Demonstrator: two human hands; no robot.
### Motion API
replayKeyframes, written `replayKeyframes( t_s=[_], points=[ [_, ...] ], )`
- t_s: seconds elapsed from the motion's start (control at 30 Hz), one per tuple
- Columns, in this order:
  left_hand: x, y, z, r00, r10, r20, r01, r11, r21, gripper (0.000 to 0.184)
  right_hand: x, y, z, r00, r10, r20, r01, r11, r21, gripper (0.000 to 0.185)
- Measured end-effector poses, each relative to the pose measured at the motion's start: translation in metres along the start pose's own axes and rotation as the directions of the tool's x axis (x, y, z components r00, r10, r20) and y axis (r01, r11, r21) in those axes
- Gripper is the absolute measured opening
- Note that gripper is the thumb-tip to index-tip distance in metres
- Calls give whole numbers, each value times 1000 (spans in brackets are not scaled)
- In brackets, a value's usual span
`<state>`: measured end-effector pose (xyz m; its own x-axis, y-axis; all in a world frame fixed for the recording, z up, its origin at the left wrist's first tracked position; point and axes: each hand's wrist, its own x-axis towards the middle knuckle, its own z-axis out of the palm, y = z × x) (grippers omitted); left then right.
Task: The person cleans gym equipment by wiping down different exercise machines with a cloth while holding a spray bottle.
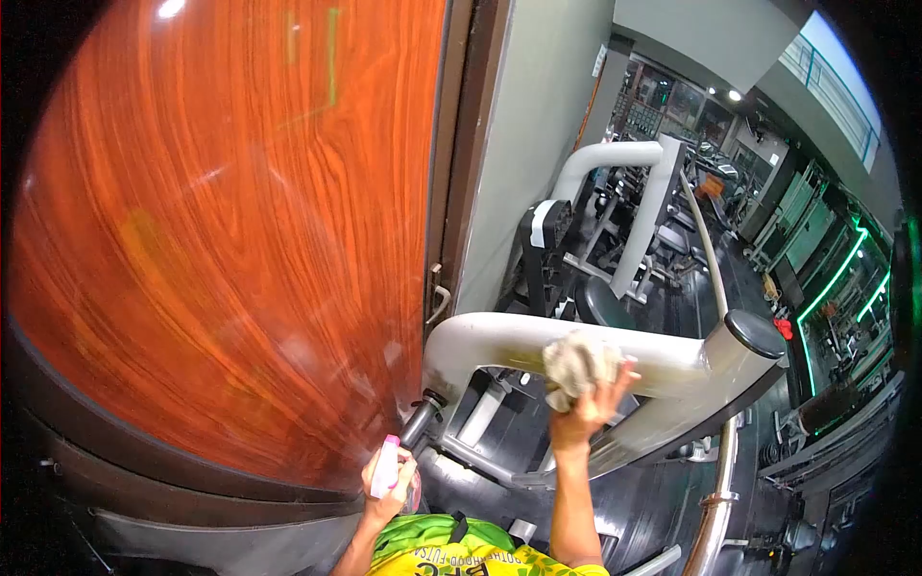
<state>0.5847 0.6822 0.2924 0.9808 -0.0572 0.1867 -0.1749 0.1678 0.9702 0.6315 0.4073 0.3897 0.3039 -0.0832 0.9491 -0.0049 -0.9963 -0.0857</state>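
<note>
The thick gym-machine tube (661,361) is round and smooth, so the cloth (576,363) could, I judge, slip off it if the right hand (584,417) presses unevenly. The left hand (388,487) is near a metal peg (418,424); a careless swing could knock the spray bottle (385,467) against it. The tube looks pale and glossy, with a bend at one end. The cloth, beige-grey and crumpled, lies against it, grasped by the right fingers. The left fingers grasp the spray bottle, white with a pink tip.
</note>
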Motion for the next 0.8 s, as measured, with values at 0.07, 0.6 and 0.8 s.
replayKeyframes(
  t_s=[0.07,0.6,0.8],
  points=[
    [0,4,3,1000,2,17,-2,1000,20,9,-16,-22,16,985,-5,170,-1,999,34,31],
    [-15,9,-9,993,88,-77,-86,996,28,8,-149,-70,155,420,-743,521,709,627,323,40],
    [-26,8,-18,989,79,-122,-76,997,29,10,-209,-61,152,527,-617,585,282,776,564,33]
  ],
)
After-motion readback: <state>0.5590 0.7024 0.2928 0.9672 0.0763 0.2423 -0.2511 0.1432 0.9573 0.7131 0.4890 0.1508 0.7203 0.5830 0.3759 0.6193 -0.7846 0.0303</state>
